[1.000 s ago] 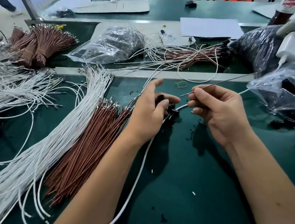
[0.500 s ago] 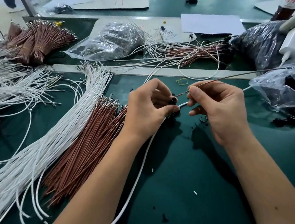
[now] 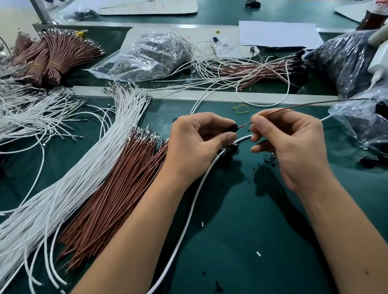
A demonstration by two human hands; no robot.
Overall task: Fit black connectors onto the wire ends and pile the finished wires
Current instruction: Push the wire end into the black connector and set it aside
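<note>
Head-camera view now shows the two hands drawn together over the green table mat (image 3: 258, 268). The left hand (image 3: 198, 145) pinches a black connector (image 3: 232, 128) between thumb and forefinger, its other fingers curled under. The right hand (image 3: 292, 145) pinches a brown wire (image 3: 300, 106) close to its near end, fingers closed round it, the rest of the wire slanting up and away to the right.

A second ago that wire tip stood apart from the connector, and the left hand sat lower with its thumb raised. Since then the left hand has turned the connector to face the wire, and the tip has come right to the connector's mouth. Whether the terminal has actually entered the housing is hard to tell; the join is small and partly covered by fingertips.

By my reading this is the insertion step itself, nearly seated. A thick white cable (image 3: 189, 211) runs beneath the hands. Stocks of white wires (image 3: 57, 192) and brown wires (image 3: 116, 193) lie to the left, and the finished pile (image 3: 260, 72) lies beyond.
</note>
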